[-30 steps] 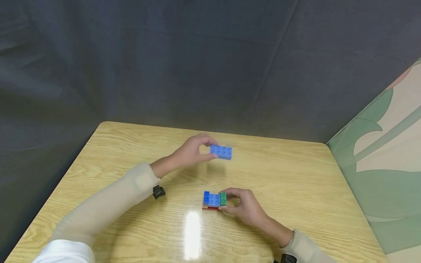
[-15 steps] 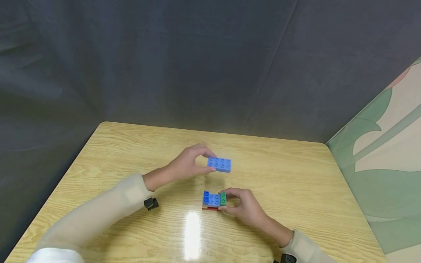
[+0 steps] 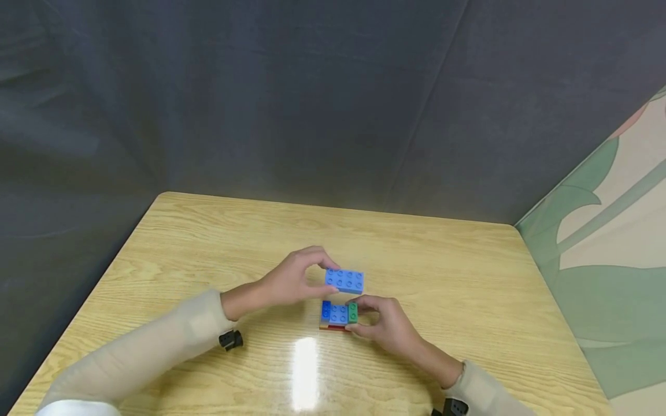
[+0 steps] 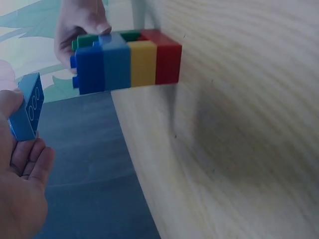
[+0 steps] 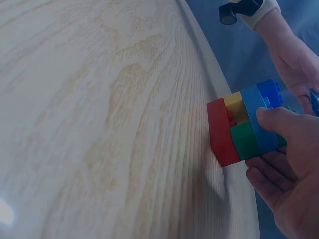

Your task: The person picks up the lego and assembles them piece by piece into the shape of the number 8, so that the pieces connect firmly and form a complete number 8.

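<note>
My left hand [image 3: 288,281] pinches a light blue toy brick [image 3: 344,281] by its left end, between thumb and fingers. In the left wrist view that light blue brick [image 4: 29,107] shows its hollow underside. Below it stands a stack of toy bricks [image 3: 339,315], which my right hand [image 3: 387,326] grips at its right end with thumb and fingers. From the side, the stack has a red brick [image 4: 168,56] at the bottom, a yellow brick [image 4: 143,63] and a green brick [image 5: 245,142] over it, then a light blue layer. A dark blue brick [image 3: 325,310] and a second green brick [image 3: 352,312] sit on top.
The wood-grain table [image 3: 442,277] reaches back to a dark curtain [image 3: 322,104]. A leaf-patterned cloth [image 3: 619,277] hangs along the right side. A small black camera [image 3: 230,340] is strapped at the left wrist.
My left hand has brought the light blue brick toward the front and slightly left, close above the stack. My right hand and the stack have stayed in place.
</note>
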The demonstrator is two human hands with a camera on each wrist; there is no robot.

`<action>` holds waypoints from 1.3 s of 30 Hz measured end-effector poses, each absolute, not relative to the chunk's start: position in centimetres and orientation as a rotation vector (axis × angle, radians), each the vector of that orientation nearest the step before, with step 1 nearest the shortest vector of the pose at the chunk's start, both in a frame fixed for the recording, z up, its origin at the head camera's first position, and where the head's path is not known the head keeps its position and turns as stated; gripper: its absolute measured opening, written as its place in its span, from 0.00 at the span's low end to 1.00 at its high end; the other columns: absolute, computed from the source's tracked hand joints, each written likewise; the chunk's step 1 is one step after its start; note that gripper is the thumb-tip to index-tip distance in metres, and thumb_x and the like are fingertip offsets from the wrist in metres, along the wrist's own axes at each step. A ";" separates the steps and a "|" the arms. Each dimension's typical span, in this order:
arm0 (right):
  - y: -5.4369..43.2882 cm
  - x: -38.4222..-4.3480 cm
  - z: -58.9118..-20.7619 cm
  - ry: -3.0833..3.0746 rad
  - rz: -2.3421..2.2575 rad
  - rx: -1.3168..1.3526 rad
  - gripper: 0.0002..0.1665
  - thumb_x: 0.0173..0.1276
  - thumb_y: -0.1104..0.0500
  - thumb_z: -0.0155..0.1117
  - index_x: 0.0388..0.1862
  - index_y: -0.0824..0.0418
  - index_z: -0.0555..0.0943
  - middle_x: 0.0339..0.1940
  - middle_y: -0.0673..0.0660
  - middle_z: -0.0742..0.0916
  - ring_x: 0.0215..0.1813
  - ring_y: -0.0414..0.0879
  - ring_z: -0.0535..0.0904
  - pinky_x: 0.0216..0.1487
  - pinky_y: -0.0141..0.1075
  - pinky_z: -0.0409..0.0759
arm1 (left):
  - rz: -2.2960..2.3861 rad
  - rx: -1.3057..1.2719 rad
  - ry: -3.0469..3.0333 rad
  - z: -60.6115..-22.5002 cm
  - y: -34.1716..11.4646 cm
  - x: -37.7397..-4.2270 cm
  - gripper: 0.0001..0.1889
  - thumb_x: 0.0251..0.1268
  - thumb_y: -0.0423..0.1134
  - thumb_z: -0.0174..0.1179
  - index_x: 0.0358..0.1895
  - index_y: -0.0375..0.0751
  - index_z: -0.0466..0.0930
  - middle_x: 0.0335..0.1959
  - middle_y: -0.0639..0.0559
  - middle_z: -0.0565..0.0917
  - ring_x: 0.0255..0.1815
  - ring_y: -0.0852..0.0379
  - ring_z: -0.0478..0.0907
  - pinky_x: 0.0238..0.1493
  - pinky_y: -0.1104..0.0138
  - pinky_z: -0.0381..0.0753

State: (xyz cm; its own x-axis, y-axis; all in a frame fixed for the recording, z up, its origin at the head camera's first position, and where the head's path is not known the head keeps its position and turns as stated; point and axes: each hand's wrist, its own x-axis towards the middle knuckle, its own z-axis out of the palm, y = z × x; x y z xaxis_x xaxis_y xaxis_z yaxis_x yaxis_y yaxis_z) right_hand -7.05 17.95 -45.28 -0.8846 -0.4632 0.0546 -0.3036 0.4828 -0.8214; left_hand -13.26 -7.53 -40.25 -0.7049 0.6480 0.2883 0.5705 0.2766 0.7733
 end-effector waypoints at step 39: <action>18.0 -7.1 -45.4 2.575 -1.357 -0.675 0.17 0.59 0.63 0.80 0.47 0.59 0.87 0.43 0.48 0.91 0.46 0.43 0.87 0.52 0.41 0.85 | 1.432 1.101 2.309 -44.1 -7.4 -10.5 0.14 0.61 0.37 0.74 0.46 0.44 0.78 0.46 0.57 0.80 0.52 0.59 0.76 0.57 0.51 0.80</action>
State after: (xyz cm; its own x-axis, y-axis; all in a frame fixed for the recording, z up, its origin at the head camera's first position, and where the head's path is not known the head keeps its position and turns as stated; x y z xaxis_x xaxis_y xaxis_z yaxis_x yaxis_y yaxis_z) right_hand -7.08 17.97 -45.42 -0.8865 -0.4571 0.0718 -0.3176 0.4884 -0.8128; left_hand -10.49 -7.41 -44.10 -0.6992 0.6869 0.1985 0.4833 0.2494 0.8392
